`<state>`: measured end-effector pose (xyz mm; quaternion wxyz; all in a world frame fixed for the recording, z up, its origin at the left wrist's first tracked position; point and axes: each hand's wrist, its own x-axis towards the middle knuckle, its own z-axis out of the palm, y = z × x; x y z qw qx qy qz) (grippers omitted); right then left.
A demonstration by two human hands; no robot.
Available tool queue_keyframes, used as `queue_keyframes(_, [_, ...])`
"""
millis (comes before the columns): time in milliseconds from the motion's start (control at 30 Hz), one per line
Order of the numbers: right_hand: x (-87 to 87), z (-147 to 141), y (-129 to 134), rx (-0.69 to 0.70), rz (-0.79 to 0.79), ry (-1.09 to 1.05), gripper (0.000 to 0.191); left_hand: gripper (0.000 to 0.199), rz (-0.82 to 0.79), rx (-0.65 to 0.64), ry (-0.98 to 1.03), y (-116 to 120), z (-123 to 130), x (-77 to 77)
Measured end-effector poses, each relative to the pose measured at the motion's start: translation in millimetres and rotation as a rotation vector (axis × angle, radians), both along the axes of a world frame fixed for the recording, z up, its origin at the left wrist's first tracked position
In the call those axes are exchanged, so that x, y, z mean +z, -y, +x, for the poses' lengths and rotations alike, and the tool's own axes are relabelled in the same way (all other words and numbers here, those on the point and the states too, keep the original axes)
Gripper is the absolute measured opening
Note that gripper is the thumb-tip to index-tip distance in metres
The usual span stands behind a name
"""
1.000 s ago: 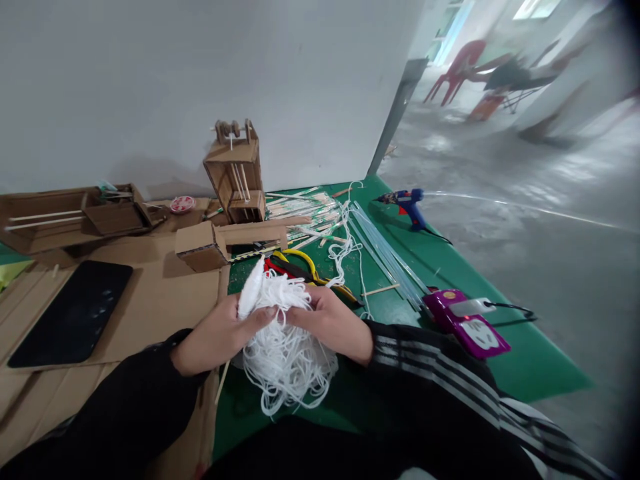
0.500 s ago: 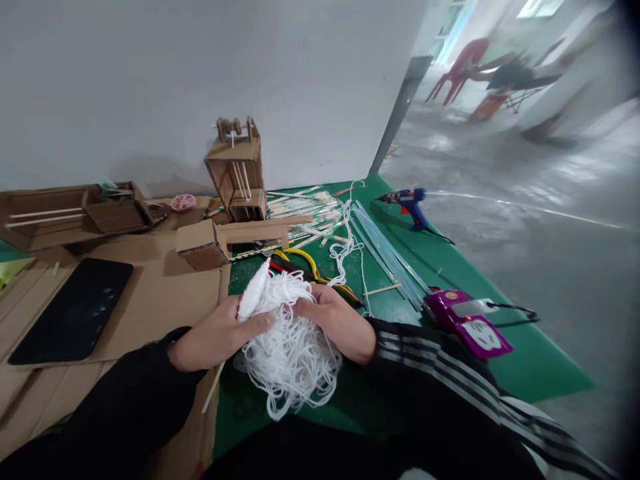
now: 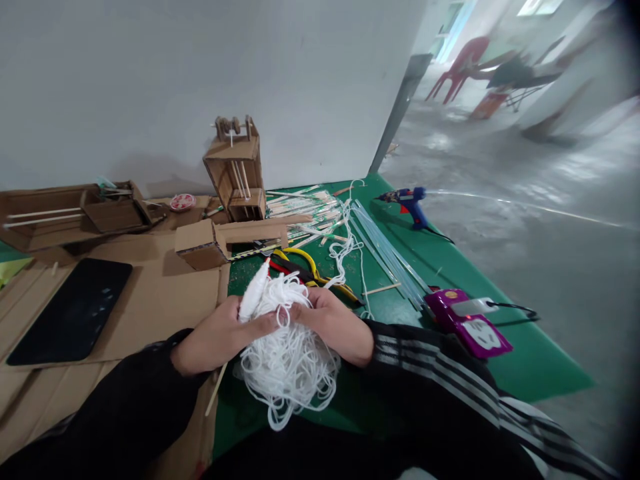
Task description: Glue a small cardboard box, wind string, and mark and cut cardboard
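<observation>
A loose, tangled bundle of white string [image 3: 293,370] hangs between my two hands over the green tabletop. My left hand [image 3: 220,332] is closed on it from the left, and a thin wooden stick [image 3: 215,393] pokes out below that hand. A tightly wound white string spindle [image 3: 254,293] stands tilted in the left hand, its tip pointing up. From the right, my right hand [image 3: 334,323] pinches the strands, its thumb close to the left thumb. The fingers under the bundle are hidden.
Behind my hands lie yellow-handled pliers [image 3: 303,257], many wooden sticks [image 3: 310,210] and clear glue sticks [image 3: 385,247]. A blue glue gun [image 3: 410,203] and purple power strip [image 3: 467,323] are at right. Cardboard box structures [image 3: 237,180] and a black tablet [image 3: 73,310] occupy the left.
My thumbs have come closer together over the string, the left sliding right. The bundle's lower loops have shifted and hang slightly lower. The other things stay in place.
</observation>
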<state>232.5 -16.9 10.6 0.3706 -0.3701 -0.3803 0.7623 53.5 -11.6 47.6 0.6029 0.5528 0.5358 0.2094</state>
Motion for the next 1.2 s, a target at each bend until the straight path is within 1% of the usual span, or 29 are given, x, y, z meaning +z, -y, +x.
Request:
queue_keyframes(67, [1.6,-0.1,-0.3,0.008,-0.012,-0.011,0.029,0.025,0.014,0.038,-0.025,1.8,2.8,2.1])
queue_keyframes(167, [3.5,-0.7,-1.4,0.012,0.012,-0.014,0.037,0.018,0.043,0.049,-0.073,2.6,2.6,-1.1])
queue_keyframes(233, [4.2,-1.2,-2.1,0.006,0.032,0.01,0.044,0.02,0.082,0.035,-0.103,2.3,0.3,-5.5])
queue_keyframes(300, [4.4,-1.5,-2.6,0.009,0.042,0.03,0.045,0.022,0.112,0.007,-0.135,1.8,-2.7,-9.7])
queue_keyframes(467, [2.3,-0.5,-2.8,0.053,0.051,0.025,0.037,0.028,0.128,-0.116,-0.207,0.8,-9.0,-13.7])
queue_keyframes(600, [0.6,0.6,-2.8,0.048,0.067,0.07,0.028,0.031,0.146,-0.159,-0.268,-1.5,-9.9,-11.0])
queue_keyframes(733, [0.8,1.0,-2.1,0.053,0.091,0.058,0.029,0.026,0.226,-0.189,-0.301,-4.0,-8.7,-7.7])
queue_keyframes(833, [0.2,1.3,-1.5,0.061,0.141,0.083,0.029,0.023,0.352,-0.209,-0.388,-4.4,-8.5,-8.5])
queue_keyframes(933, [-0.3,0.8,-0.6,0.062,0.198,0.104,0.028,0.03,0.429,-0.237,-0.451,-4.1,-8.8,-11.7])
queue_keyframes(1000, [-0.1,-0.5,0.3,0.056,0.224,0.109,0.028,0.038,0.429,-0.227,-0.472,-4.0,-8.3,-13.4])
queue_keyframes(1067, [0.4,-2.4,1.2,0.056,0.252,0.112,0.029,0.04,0.425,-0.204,-0.487,-4.0,-7.4,-14.0])
queue_keyframes(1133, [0.5,-4.1,1.9,0.062,0.288,0.105,0.028,0.035,0.434,-0.216,-0.518,-4.1,-6.5,-13.4])
queue_keyframes(1200, [0.1,-4.8,2.0,0.07,0.305,0.091,0.029,0.024,0.46,-0.257,-0.561,-4.2,-6.3,-12.7])
